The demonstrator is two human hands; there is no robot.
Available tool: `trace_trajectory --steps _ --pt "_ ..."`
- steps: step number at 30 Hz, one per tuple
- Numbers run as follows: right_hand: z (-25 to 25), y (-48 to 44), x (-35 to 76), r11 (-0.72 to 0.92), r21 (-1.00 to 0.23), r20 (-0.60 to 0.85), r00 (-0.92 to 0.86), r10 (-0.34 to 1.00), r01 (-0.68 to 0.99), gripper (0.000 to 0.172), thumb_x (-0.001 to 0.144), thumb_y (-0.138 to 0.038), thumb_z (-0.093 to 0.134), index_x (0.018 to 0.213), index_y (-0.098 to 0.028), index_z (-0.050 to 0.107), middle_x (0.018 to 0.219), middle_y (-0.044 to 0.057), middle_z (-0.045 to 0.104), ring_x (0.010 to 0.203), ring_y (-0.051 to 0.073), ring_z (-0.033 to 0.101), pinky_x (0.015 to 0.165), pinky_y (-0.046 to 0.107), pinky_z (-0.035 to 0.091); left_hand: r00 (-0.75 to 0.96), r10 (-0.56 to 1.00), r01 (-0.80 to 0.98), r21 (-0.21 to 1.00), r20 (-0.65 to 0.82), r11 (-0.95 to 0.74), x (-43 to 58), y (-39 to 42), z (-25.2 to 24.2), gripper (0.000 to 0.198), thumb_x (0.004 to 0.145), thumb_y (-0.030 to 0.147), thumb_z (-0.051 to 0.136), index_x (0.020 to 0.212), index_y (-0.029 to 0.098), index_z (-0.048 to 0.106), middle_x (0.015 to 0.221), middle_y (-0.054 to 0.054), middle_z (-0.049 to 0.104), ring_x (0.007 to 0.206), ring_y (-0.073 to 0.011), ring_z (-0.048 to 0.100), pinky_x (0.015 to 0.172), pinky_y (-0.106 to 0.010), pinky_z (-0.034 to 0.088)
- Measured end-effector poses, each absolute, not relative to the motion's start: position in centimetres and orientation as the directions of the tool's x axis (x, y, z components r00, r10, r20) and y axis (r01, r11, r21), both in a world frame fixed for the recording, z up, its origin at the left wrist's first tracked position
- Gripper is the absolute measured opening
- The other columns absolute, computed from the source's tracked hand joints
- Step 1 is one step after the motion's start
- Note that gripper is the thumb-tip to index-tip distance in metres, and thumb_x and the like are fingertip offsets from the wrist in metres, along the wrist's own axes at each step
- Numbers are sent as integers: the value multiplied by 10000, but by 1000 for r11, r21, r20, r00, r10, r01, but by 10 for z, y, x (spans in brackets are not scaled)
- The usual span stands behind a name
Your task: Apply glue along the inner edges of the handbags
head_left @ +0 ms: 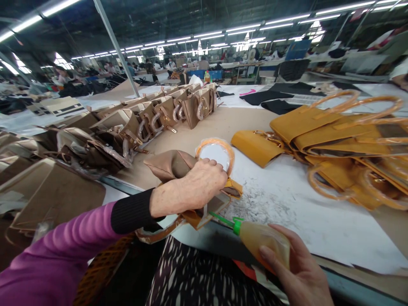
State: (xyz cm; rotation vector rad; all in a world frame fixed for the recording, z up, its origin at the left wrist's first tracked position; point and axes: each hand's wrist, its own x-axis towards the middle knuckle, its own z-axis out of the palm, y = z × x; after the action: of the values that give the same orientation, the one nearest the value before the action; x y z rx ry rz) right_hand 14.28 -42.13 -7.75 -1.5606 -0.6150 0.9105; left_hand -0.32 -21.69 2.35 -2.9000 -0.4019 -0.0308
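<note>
My left hand (204,180) is closed over the upper edge of a mustard handbag (234,189), whose opening faces me. One plastic-wrapped handle (232,157) of this bag arches up behind my knuckles; the other hangs by the table edge. In my right hand (299,265) is a soft squeeze bottle (266,242) of yellowish liquid, held tilted. Its green nozzle (223,219) points into the bag's opening, and I cannot make out whether the tip touches the lining. A brown bag piece (170,163) lies just behind my left wrist.
Rows of brown handbags (165,108) stand on the left of the table. Mustard handbags (296,125) are piled on the right, on white paper (264,204). Black fabric pieces (267,95) lie farther back. A yellow basket (98,272) sits below the table edge.
</note>
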Motion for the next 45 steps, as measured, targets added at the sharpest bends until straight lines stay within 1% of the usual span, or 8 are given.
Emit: trace_trajectory --steps 6,11,16,20,25,31,38,45 --pt "-93 -419 155 -196 -979 -124 597 793 57 514 667 -491 778 1080 -232 614 1013 28 698 907 259 647 785 288 552 960 278 279 -199 33 -940 -2 -218 25 50 794 154 597 835 126 600 824 -73 617 762 -225 581 704 -363 441" --pt "-100 -416 159 -188 -978 -81 667 740 89 544 685 -533 747 1126 -248 603 1098 31 660 989 284 606 951 377 448 968 238 249 -210 75 -945 -4 -213 20 59 803 166 595 855 138 592 838 -70 605 777 -215 562 701 -351 432" --pt "-84 -424 164 -194 -977 -82 695 714 84 585 631 -516 783 1121 -243 615 1076 42 686 985 309 626 830 341 541 966 248 257 -201 71 -945 -3 -211 20 30 809 159 584 832 139 588 828 -73 609 776 -213 562 685 -343 424" --pt "-76 -430 153 -144 -985 -47 655 754 96 506 632 -466 801 1067 -255 651 1086 50 688 944 321 649 736 342 588 957 285 289 -192 48 -938 0 -214 26 50 819 157 572 845 126 600 834 -83 621 764 -217 573 676 -346 428" --pt "-87 -429 133 -137 -990 -90 616 782 29 480 627 -445 816 1047 -271 660 1066 50 695 934 322 657 743 353 592 956 291 294 -194 43 -936 -1 -215 27 73 817 169 577 866 121 601 846 -84 621 766 -211 572 684 -342 426" --pt "-93 -416 140 -139 -990 -110 696 710 -15 515 699 -503 758 1117 -248 599 1065 32 673 947 274 634 819 335 530 966 241 256 -195 98 -947 -4 -208 16 49 814 157 571 860 140 580 858 -81 597 787 -204 543 687 -335 404" --pt "-106 -401 170 -225 -963 -60 689 722 151 571 691 -576 713 1145 -248 600 1075 27 661 931 291 616 842 381 490 970 215 235 -208 114 -949 -3 -203 14 61 812 173 592 860 157 558 841 -60 572 786 -200 526 688 -332 399" --pt "-116 -394 184 -113 -892 206 616 761 438 433 780 -500 674 1116 -235 610 1137 51 629 1054 294 565 900 386 462 963 234 255 -178 130 -950 0 -198 15 56 853 183 521 814 156 549 803 -56 571 763 -197 522 666 -331 393"
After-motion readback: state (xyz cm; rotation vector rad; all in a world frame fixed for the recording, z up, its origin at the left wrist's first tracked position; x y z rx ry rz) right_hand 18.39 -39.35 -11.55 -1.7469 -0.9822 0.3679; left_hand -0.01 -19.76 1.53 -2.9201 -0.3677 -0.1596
